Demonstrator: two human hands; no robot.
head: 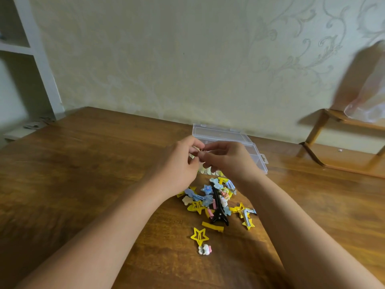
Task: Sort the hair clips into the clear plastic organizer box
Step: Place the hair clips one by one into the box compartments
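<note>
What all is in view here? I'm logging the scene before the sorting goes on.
organizer box: one, clear, open, far side of table behind the hands
hair clips: a loose pile, yellow, blue, black, pink, white, on table in front of box
star clip: one, yellow, nearest edge of pile
table: one, brown wood
side shelf: one, wooden, far right
left hand: grip pinching a small clip over the box
right hand: grip on the same clip
</note>
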